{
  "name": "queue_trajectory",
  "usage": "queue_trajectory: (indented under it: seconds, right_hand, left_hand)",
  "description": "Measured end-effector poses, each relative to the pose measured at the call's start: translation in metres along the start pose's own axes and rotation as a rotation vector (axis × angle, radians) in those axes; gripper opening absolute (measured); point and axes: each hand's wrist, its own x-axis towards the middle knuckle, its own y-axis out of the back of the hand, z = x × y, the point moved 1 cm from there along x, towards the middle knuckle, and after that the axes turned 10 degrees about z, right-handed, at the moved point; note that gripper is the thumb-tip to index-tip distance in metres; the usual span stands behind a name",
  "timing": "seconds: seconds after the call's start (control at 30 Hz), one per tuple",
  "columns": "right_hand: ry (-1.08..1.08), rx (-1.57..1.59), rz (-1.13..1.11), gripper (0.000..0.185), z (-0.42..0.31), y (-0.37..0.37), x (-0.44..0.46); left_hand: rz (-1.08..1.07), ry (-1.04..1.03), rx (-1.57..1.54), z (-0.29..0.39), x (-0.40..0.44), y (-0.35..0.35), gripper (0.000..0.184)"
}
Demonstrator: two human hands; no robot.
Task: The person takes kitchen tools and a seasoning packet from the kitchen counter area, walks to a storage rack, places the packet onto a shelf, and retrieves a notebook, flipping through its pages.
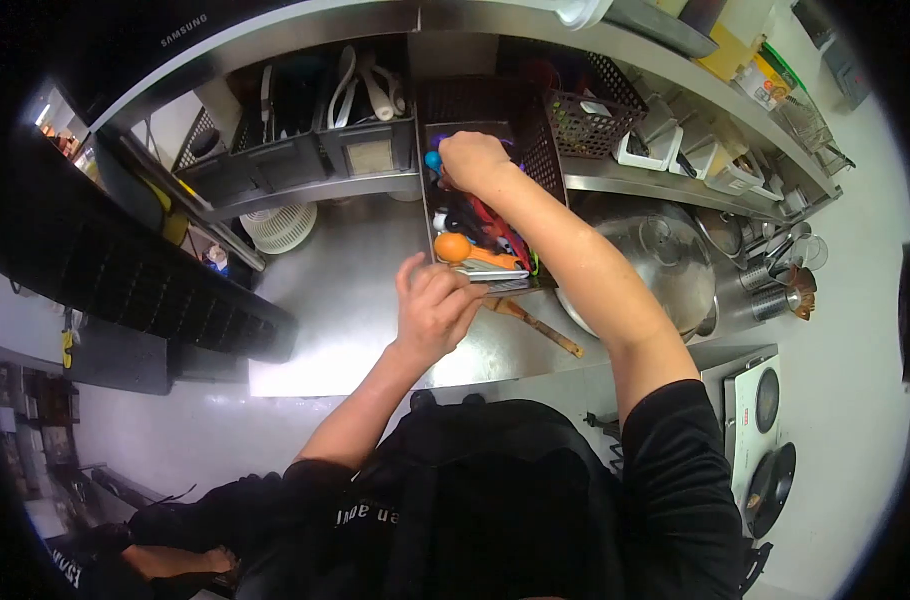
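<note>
A: Where is the right hand [472, 160]?
B: Down in the dark basket [547, 150], towards its far end, with a blue piece [433, 160] just beside it. The fingers bend downward and their tips are hidden, so I can't tell whether they hold anything.
A: And the left hand [435, 310]?
B: At the near end, fingers bent and partly spread. I can't tell if they grip the rim.
A: How would you work well there?
B: I'd slip the fingertips down between the crowded tools rather than rake across them, since handles there could snag. A steady left hand on the near rim would help, because the basket juts past the edge of the shelf [375, 186], over the tabletop [355, 300].
A: Which way does the basket point?
B: Its long axis runs from the shelf towards the person, short end foremost.
A: And the orange scoop [453, 247]?
B: It lies inside, near the front, crosswise to that axis. The round end points left and the handle runs right, slanting slightly towards the person.
A: Anything close by?
B: A wooden tool [540, 328] on the tabletop, set slantwise just beyond the near end.
</note>
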Motion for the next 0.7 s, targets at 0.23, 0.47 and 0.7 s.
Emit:
queue_trajectory:
  seconds: [0.23,0.47,0.7]
  right_hand:
    - [-0.116,0.313,0.003,0.021,0.030,0.013,-0.007]
    - [-0.279,1.131,-0.054,0.017,0.051,0.042,-0.055]
    - [-0.195,1.672,0.428,0.021,0.064,0.070,-0.126]
  left_hand:
    - [0.006,-0.004,0.015,0.001,0.009,0.002,0.020]
    - [0.016,0.007,0.016,0.001,0.019,-0.001,0.019]
    - [0.063,0.007,-0.001,0.003,0.033,-0.011,0.020]
